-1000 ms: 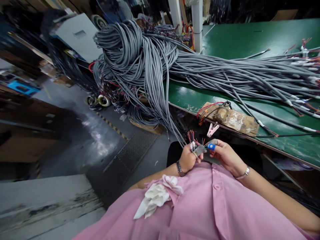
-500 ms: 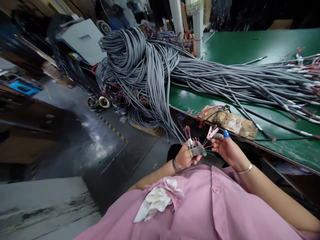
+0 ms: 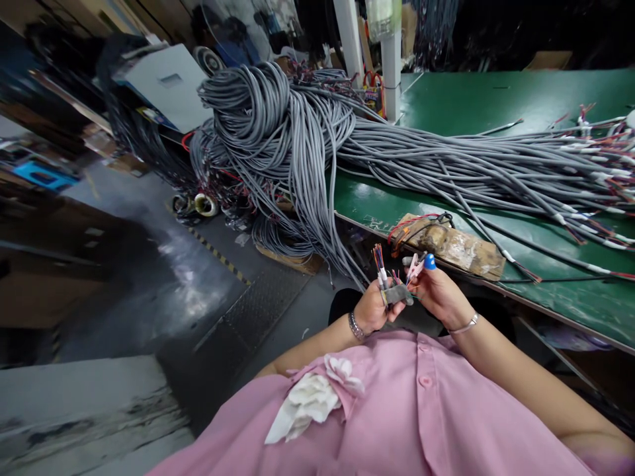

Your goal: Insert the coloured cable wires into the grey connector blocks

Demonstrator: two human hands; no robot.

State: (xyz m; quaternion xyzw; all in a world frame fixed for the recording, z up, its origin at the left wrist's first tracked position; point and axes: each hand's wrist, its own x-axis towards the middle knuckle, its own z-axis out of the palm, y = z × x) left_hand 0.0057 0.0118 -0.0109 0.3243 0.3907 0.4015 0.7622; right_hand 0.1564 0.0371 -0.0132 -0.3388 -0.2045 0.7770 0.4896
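Note:
My left hand [image 3: 373, 308] is closed around grey cable ends, whose thin coloured wires [image 3: 379, 256] fan out above the fingers. A grey finger cover [image 3: 398, 295] wraps its thumb or finger. Close on the right, my right hand [image 3: 439, 294] is closed on a pink clip [image 3: 415, 267] that looks like a clothespin. A blue cover [image 3: 429, 261] caps one of its digits. Several loose wires run between the two hands; whether the clip bites on them I cannot tell.
A large bundle of grey cables [image 3: 312, 145] lies over the green table [image 3: 476, 92] and hangs off its left edge. A wooden block [image 3: 461, 248] with red and black leads sits at the near edge. A grey box [image 3: 166, 82] stands at the back left.
My right hand has moved left with the pink clip, closer to my left hand and the wires. My left hand has shifted slightly right with its cable ends.

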